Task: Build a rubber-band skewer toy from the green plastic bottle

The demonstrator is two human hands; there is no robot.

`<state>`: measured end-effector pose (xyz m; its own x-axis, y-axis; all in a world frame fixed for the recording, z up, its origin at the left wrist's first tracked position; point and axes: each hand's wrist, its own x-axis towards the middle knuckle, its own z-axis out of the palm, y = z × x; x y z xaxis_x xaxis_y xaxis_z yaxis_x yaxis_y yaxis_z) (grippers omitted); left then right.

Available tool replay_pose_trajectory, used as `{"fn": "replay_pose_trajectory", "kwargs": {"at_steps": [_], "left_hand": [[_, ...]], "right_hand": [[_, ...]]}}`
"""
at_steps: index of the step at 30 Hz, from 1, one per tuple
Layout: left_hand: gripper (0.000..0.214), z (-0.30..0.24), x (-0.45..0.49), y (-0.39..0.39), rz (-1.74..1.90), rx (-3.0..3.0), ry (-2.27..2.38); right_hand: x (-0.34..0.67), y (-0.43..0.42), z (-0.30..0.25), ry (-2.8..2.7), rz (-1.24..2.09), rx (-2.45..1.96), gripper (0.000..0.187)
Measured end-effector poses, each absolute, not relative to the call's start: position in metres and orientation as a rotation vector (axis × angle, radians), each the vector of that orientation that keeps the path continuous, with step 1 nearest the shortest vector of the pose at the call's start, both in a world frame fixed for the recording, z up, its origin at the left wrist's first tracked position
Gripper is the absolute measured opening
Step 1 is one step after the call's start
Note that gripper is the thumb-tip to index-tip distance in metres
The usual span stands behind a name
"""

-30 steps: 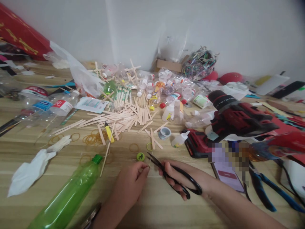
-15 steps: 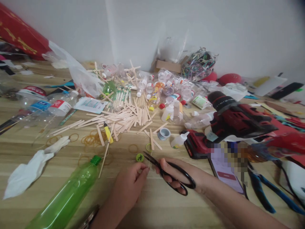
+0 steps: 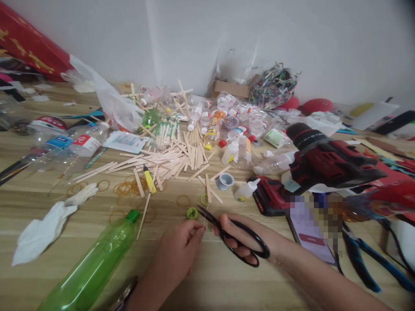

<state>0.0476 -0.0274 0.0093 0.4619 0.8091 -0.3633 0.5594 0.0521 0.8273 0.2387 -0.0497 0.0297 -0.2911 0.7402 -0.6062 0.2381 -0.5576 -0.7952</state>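
Observation:
My left hand is closed, with thumb and forefinger pinching a thin pale strand; whether it is string or a cut rubber band I cannot tell. In my right hand is a pair of black scissors, fingers through the handle loops and blades pointing up and left. The blades lie close to the strand, just right of my left fingertips. Just beyond them sits a green bottle cap, with a small yellow-green ring behind it. An empty green bottle lies left of my left hand.
Wooden sticks and clear plastic bottles crowd the table's back. A red power drill, a phone and blue-handled pliers lie right. Rubber bands, a white glove, a wire spool and a glue bottle lie nearer.
The whole view has shifted slightly, so things appear a little further right. Both hands keep nearly the same pose, with the strand and the scissors still in them.

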Motion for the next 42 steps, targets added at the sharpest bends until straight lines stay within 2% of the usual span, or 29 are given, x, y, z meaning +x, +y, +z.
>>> {"fn": "replay_pose_trajectory", "kwargs": {"at_steps": [11,14,19,25,30,37,42], "left_hand": [[0.026,0.009,0.049,-0.029,0.416,1.621,1.195],[0.017,0.007,0.049,-0.029,0.494,1.553,1.163],[0.024,0.002,0.049,-0.027,0.459,1.288,1.059],[0.015,0.003,0.049,-0.028,0.530,1.295,1.046],[0.017,0.007,0.043,-0.034,0.569,1.456,1.084],[0.022,0.018,0.037,-0.037,0.492,1.542,1.164],[0.027,0.016,0.038,-0.039,0.470,1.570,1.173]], "right_hand": [[0.243,-0.056,0.023,-1.161,1.903,-1.655,0.063],[0.242,-0.056,0.023,-1.191,1.911,-1.697,0.067],[0.241,-0.057,0.027,-1.222,1.948,-1.719,0.072],[0.254,-0.060,0.013,-1.326,1.972,-1.713,0.074],[0.254,-0.065,0.004,-1.234,2.047,-1.664,0.069],[0.235,-0.070,0.029,-1.349,1.916,-1.692,0.073],[0.233,-0.073,0.030,-1.414,1.905,-1.519,0.073]]}}
